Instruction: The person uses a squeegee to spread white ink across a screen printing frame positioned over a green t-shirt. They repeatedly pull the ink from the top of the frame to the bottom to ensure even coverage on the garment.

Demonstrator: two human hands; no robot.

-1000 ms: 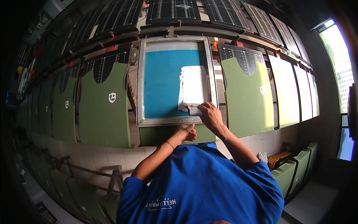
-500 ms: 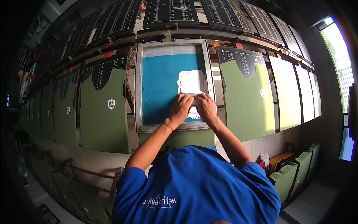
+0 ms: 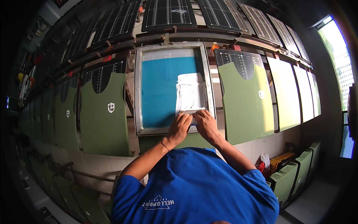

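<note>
A silk screen with a metal frame (image 3: 138, 89) lies in front of me, its mesh (image 3: 158, 86) blue. White ink (image 3: 191, 91) covers a rough rectangle on the right part of the mesh. My left hand (image 3: 179, 126) and my right hand (image 3: 206, 125) are side by side at the near end of this patch, fingers closed over a squeegee (image 3: 189, 111). Most of the squeegee is hidden by my fingers. Green fabric (image 3: 164, 140) shows below the frame's near edge.
Green shirt pieces with a small white shield print lie on boards to the left (image 3: 102, 123) and right (image 3: 242, 108). Bare black boards (image 3: 169, 15) line the far side behind a metal rail (image 3: 153, 38). More green-covered boards (image 3: 285, 179) stand at the lower right.
Both hands have drawn the squeegee toward me, from the lower middle of the white patch to the near part of the frame. More of the white ink area is uncovered.
</note>
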